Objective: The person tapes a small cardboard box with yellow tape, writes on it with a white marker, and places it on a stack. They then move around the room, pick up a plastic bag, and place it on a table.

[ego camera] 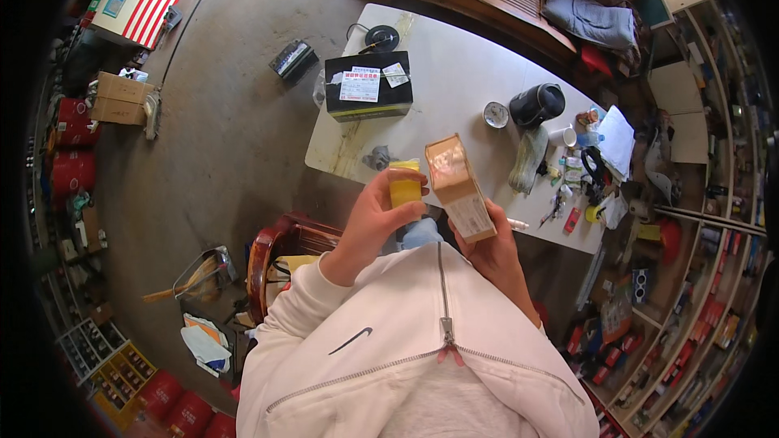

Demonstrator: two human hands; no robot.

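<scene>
My left hand [372,214] grips a yellow object [405,187], probably a roll of packing tape, between thumb and fingers. From below, my right hand [500,250] holds a narrow brown cardboard box [453,170] in the air, tilted away from me. Shiny clear tape covers the box's upper end, and a white printed label is on its lower side. A small gap separates the yellow object from the box. Both are above the near edge of a white table [450,67].
A black box [369,86] with papers on top occupies the table's left part; a crumpled grey cloth [378,158] lies nearer. To the right are a black kettle [537,104], a bowl [496,114] and a white mug [562,137]. A wooden chair [261,267] stands left of me.
</scene>
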